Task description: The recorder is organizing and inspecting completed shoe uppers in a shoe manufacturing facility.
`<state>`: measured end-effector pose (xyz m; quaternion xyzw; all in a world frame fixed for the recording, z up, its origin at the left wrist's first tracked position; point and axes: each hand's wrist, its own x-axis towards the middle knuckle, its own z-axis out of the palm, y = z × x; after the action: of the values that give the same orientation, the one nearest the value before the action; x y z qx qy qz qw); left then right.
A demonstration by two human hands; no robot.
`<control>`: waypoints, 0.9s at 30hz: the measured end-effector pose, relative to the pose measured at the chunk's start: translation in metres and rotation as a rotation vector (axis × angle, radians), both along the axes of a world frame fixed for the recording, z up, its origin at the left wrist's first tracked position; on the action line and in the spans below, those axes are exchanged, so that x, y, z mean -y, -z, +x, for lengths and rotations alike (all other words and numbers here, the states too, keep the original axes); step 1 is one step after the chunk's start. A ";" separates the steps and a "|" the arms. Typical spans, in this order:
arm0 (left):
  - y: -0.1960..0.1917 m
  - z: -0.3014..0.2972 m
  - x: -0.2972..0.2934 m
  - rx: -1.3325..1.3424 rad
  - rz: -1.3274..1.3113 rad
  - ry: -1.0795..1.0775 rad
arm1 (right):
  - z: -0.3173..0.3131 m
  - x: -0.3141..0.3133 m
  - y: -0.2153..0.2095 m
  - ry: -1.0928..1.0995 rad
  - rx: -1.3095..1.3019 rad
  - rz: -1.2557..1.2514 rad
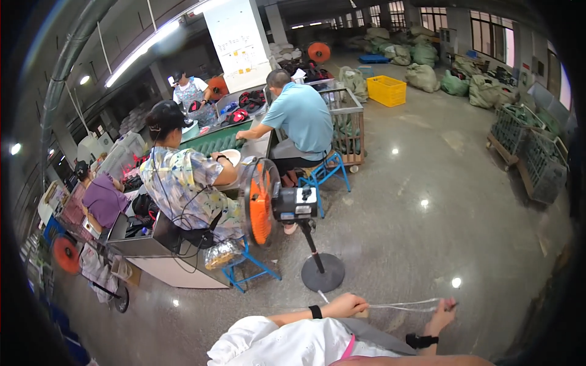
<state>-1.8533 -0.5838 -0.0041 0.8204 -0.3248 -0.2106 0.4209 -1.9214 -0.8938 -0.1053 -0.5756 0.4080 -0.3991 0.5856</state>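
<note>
At the lower middle, my left hand (pixel 346 305) is closed, with a dark band round its wrist. Farther right, my right hand (pixel 442 315) also has its fingers closed, and a dark strap circles that wrist. Thin, pale, see-through string (pixel 403 305) stretches between the two hands in a few strands. Its exact material cannot be made out. A short white strip (pixel 323 297) sticks up beside my left hand. Below the hands are my white clothing (pixel 281 343) and a grey patch of cloth.
Ahead stands a floor fan (pixel 262 201) on a round base (pixel 323 272). Several people sit or stand along a green-topped work line (pixel 210 141), some on blue stools (pixel 326 177). A yellow crate (pixel 387 91), stuffed sacks (pixel 422 77) and wheeled carts (pixel 540 161) stand farther off.
</note>
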 end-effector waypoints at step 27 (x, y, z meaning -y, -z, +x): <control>-0.041 0.556 0.277 -0.611 -0.412 0.100 | 0.629 0.156 -0.091 -1.112 -0.013 0.372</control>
<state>-1.2977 -0.8607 0.0368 0.6007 -0.2595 -0.3965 0.6439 -1.2921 -1.0500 -0.0145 -0.5929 0.1116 0.0498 0.7959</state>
